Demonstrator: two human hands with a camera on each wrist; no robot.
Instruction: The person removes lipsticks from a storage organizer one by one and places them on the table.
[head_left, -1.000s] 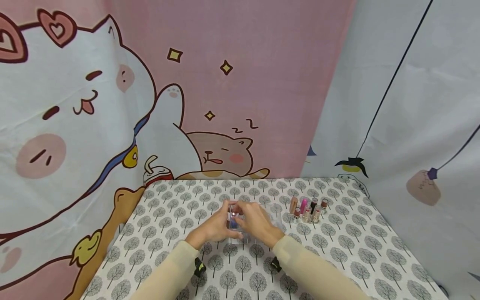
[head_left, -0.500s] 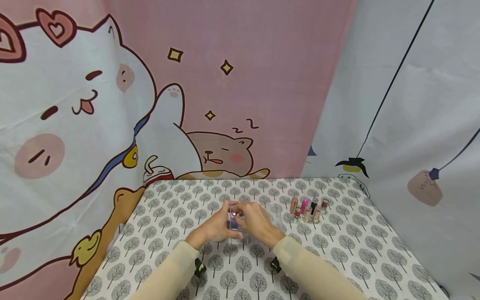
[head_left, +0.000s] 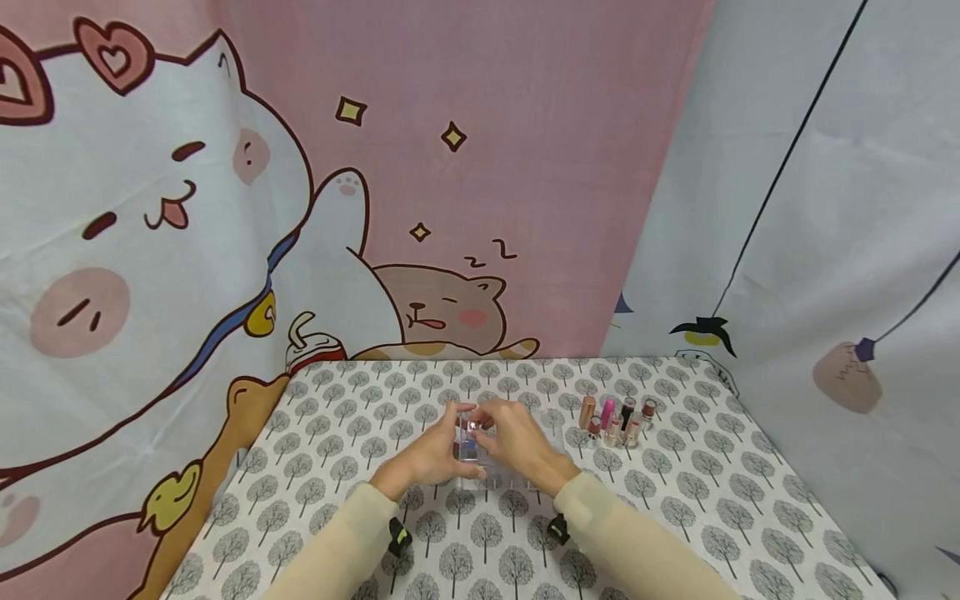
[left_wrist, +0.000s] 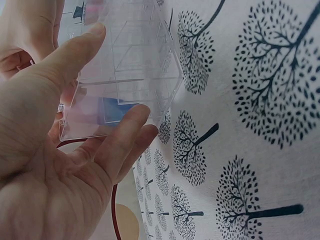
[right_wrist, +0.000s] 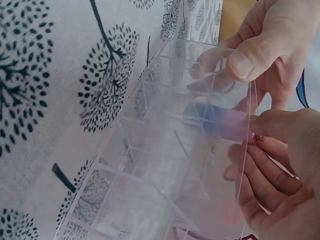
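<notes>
A clear plastic organizer [right_wrist: 150, 175] with divided compartments stands on the tree-print cloth, between both hands. My left hand [head_left: 433, 452] grips its left end, thumb on the near side and fingers on the far side. Inside the end compartment is a pink-and-blue lipstick tube [right_wrist: 232, 125], blue part downward; its blue part [left_wrist: 115, 110] shows through the wall in the left wrist view. My right hand [head_left: 519, 437] reaches over the organizer from the right, thumb and curled fingers pinching the tube's upper end. Its fingertips are partly hidden in the left wrist view.
Several lipsticks [head_left: 611, 421] stand in a cluster on the cloth right of the organizer, in pink, black, copper and clear-based tubes. The patterned tabletop [head_left: 360, 517] ends at a cartoon-print curtain [head_left: 555, 208] at the back.
My right hand has shifted slightly to the right and its fingers have drawn back a little, so more of the tube shows. The left hand keeps its grip on the organizer.
</notes>
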